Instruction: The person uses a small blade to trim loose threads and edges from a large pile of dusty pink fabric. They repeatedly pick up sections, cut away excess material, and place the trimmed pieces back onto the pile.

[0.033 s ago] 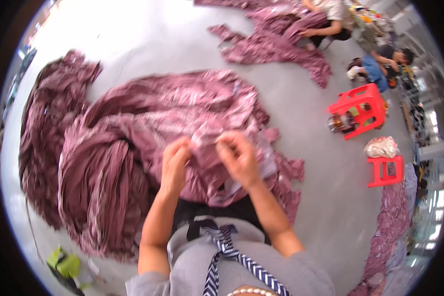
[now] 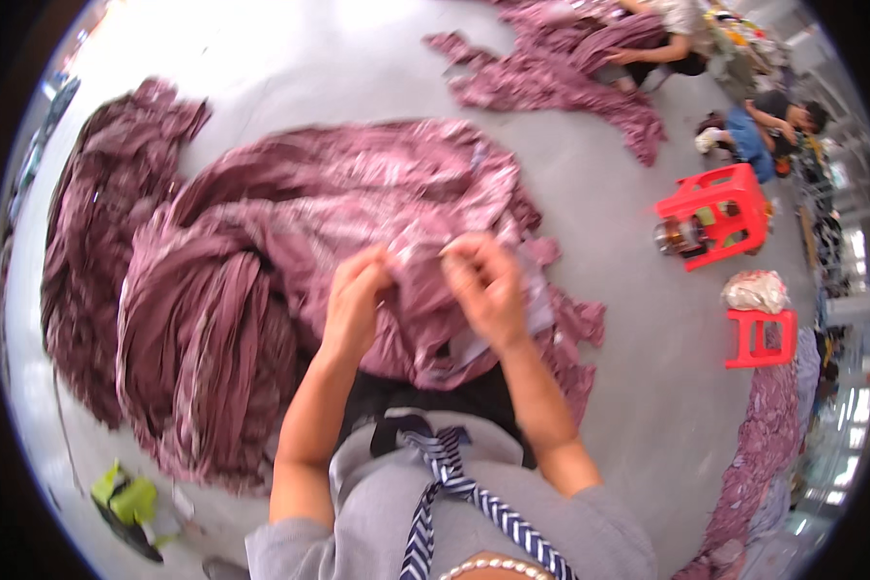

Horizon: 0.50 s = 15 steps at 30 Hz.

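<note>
Fabric (image 2: 338, 222) lay bunched toward twelve o'clock; our left hand (image 2: 358, 295) pinched it, likely for tension; whether our right hand (image 2: 490, 293) pinched it too, we couldn't tell.

A narrow gap separates the left hand (image 2: 358, 295) from the right hand (image 2: 488, 290), with mauve cloth (image 2: 338, 193) spread below. Rightward past the cloth's ragged edge, bare grey floor (image 2: 648, 387) gives a wide lane, bounded by the larger red stool (image 2: 715, 217) and the smaller red stool (image 2: 762, 353). Leftward, thick folds and a darker heap (image 2: 106, 251) obstruct low passage
</note>
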Available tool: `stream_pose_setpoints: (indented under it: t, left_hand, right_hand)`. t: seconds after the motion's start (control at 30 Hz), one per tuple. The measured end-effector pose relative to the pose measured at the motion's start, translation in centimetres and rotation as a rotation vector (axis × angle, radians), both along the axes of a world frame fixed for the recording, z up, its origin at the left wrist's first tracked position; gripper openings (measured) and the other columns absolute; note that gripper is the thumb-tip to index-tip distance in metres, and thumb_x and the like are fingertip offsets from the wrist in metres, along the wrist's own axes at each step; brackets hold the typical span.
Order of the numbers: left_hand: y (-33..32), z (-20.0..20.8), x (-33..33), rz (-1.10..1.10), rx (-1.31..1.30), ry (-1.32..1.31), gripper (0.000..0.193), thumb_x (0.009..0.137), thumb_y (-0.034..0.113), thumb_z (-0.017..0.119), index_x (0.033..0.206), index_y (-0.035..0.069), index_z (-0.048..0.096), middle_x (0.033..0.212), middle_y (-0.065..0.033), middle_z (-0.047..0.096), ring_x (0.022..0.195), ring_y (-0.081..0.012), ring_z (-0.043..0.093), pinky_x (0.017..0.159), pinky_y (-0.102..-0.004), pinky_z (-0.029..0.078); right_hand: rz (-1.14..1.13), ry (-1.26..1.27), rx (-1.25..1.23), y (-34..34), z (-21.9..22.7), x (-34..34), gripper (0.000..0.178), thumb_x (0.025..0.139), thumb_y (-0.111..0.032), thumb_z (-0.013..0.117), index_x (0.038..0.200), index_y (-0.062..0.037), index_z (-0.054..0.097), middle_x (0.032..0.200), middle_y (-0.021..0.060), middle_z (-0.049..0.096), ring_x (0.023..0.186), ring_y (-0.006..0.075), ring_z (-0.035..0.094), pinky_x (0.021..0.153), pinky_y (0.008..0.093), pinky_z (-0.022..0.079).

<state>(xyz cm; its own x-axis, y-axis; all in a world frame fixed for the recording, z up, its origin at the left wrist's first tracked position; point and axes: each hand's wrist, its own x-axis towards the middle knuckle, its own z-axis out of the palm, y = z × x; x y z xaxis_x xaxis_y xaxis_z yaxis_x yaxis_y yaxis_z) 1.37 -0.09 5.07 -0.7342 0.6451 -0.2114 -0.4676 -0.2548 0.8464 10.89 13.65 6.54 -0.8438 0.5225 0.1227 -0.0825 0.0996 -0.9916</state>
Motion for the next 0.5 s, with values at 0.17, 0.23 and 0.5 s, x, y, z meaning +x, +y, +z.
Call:
stream_pose_setpoints:
  t: [0.17, 0.23, 0.5]
  left_hand:
    - [0.1, 0.1, -0.5, -0.175, 0.105, -0.170, 0.018, 0.074, -0.002, 0.045, 0.085, -0.002, 0.059, 0.078, -0.0023, 0.059, 0.068, -0.0077, 0.054, 0.062, -0.0187, 0.042]
    - [-0.4, 0.5, -0.6, -0.196, 0.096, -0.193, 0.019, 0.075, 0.000, 0.045, 0.086, -0.003, 0.060, 0.080, -0.0034, 0.060, 0.069, -0.0085, 0.055, 0.064, -0.0189, 0.042]
    - [-1.0, -0.9, -1.0, -0.210, 0.092, -0.157, 0.022, 0.079, 0.007, 0.050, 0.093, -0.005, 0.061, 0.083, -0.0037, 0.062, 0.073, -0.0098, 0.056, 0.070, -0.0196, 0.043]
  right_hand:
    - [0.035, 0.031, -0.073, 1.5, 0.2, 0.1, 0.006, 0.089, -0.007, 0.061, 0.092, -0.0024, 0.058, 0.070, -0.0086, 0.051, 0.059, -0.0037, 0.036, 0.051, 0.0137, 0.027]
    - [0.048, 0.023, -0.078, 1.6, -0.3, 0.0, 0.006, 0.089, -0.007, 0.060, 0.092, -0.0023, 0.058, 0.069, -0.0092, 0.050, 0.058, -0.0035, 0.036, 0.051, 0.0141, 0.027]
    - [0.052, -0.009, -0.097, 2.8, -1.2, 0.0, 0.008, 0.090, -0.010, 0.061, 0.090, -0.0026, 0.060, 0.069, -0.0101, 0.048, 0.059, -0.0027, 0.037, 0.051, 0.0142, 0.027]
